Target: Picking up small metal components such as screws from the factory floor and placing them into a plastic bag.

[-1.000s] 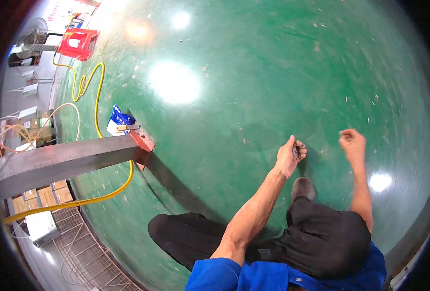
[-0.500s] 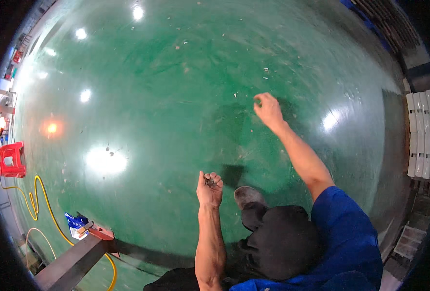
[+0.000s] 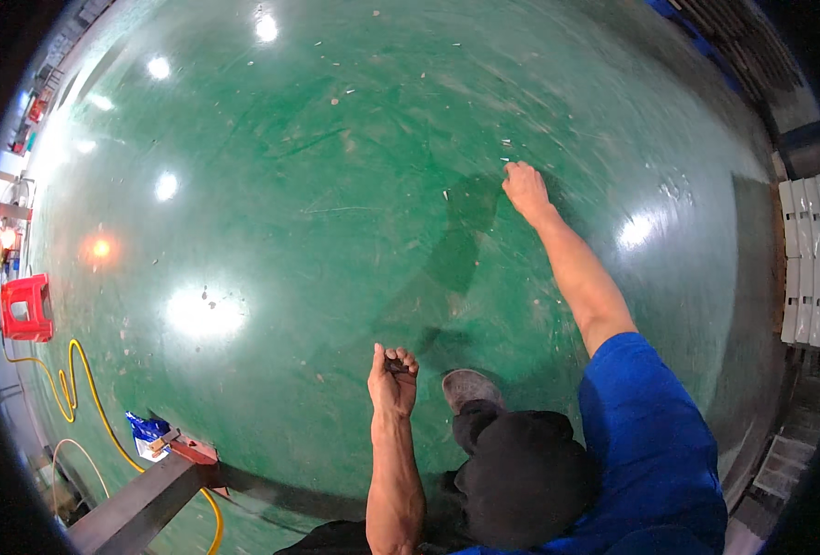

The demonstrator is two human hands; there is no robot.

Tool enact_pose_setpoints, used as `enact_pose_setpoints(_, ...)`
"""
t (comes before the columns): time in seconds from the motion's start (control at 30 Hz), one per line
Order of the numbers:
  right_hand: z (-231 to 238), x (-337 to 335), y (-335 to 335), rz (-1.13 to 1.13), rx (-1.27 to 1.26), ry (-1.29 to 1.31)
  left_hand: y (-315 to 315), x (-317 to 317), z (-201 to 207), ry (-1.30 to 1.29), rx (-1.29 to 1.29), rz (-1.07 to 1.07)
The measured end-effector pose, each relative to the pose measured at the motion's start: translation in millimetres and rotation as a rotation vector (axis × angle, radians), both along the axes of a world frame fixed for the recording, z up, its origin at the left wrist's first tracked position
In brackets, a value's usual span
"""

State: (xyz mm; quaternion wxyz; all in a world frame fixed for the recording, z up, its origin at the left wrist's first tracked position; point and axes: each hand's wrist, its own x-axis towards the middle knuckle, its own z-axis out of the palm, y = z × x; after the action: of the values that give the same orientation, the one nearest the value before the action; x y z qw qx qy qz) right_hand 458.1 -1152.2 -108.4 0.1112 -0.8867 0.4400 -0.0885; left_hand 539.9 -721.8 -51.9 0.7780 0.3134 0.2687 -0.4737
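Observation:
My right hand [image 3: 526,191] reaches far out over the green floor [image 3: 290,250], fingers bent and drawn together. At its fingertips lies a small white sliver [image 3: 505,160], with another white bit [image 3: 507,143] just beyond. Whether the fingertips touch or pinch anything is too small to tell. A third small white piece [image 3: 446,195] lies to the left of this hand. Closer to my body, my left hand [image 3: 392,381] is held palm up with the fingers curled around small dark pieces [image 3: 396,366]. Their kind cannot be made out.
My shoe [image 3: 471,388] and dark-clad knee [image 3: 526,476] are below. At the left stand a red stool [image 3: 27,308], a yellow hose [image 3: 96,404] and a metal beam [image 3: 142,507] beside a blue-and-white packet [image 3: 147,427]. White stacked parts [image 3: 806,259] line the right edge.
My right hand has moved farther out and slightly right, up to the white sliver. My left hand has come a little closer to my body and stays curled.

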Motion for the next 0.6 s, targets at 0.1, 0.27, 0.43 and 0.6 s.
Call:
enact_pose_setpoints(0.1,-1.5,3.2,-21.2,0.028,-0.064,0.003,-0.7,-3.7,2.1,0.004,0.020,-0.012)
enact_pose_setpoints(0.27,-18.0,8.6,-51.4,0.092,-0.158,0.092,-0.9,-4.4,4.0,0.000,0.062,-0.025)
enact_pose_setpoints(0.43,-23.3,11.1,-57.7,0.138,-0.222,0.169,-2.2,-2.0,-2.2,0.015,0.030,-0.011)
enact_pose_setpoints(0.6,6.4,28.0,-30.1,0.185,-0.067,0.102,-16.1,-1.2,-5.4,-0.014,0.031,-0.036)
